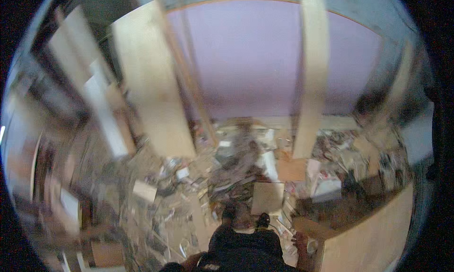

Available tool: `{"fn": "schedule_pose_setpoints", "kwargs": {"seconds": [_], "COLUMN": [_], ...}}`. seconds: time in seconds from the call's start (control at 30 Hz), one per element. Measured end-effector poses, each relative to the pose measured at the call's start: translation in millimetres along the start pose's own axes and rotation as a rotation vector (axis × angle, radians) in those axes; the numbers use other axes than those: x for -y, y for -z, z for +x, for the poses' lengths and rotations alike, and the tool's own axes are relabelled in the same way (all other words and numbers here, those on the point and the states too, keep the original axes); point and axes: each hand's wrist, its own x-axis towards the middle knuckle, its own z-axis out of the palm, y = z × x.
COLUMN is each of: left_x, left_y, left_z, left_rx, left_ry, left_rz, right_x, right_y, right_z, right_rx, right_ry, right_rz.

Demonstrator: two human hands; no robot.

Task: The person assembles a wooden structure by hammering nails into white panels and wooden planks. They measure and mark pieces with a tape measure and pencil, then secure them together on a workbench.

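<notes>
My right hand (300, 243) hangs low beside my dark-clothed body, its fingers loosely apart with nothing seen in them. It is nearest to the left edge of a large pale wooden board (366, 236), with a narrow gap between them. My left arm comes in at the lower edge, where only a blurred piece of the left hand (191, 261) shows; its fingers are hidden. My feet (263, 220) stand among scattered scraps, and a square tan panel piece (268, 198) lies just ahead of them.
Wood offcuts and debris (184, 177) litter the floor. A large purple panel (246, 59) stands at the back, with a tall pale plank (312, 78) leaning in front. Another wide plank (151, 78) and a white strip (109, 116) lean at the left. Motion blurs much of the view.
</notes>
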Motion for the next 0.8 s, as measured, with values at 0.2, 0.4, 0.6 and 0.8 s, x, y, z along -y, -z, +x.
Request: {"fn": "schedule_pose_setpoints", "kwargs": {"seconds": [0.2,0.4,0.6,0.8], "left_x": [-113,-378,-447,-333], "left_y": [234,269,-15,-296], "left_z": [182,291,272,148], "left_rx": [-0.029,0.031,0.252,1.299], "left_ry": [-0.152,-0.893,-0.568,-0.843], "left_rz": [0.853,0.809,0.592,1.675], "right_x": [-212,-372,-455,-520], "right_y": [-8,-69,-137,-202], "right_z": [-114,-222,-242,-178], "right_rx": [-0.379,-0.59,-0.724,-0.991], "right_ry": [0.284,-0.077,-0.174,0.071], "right_rz": [0.166,0.025,0.437,0.653]}}
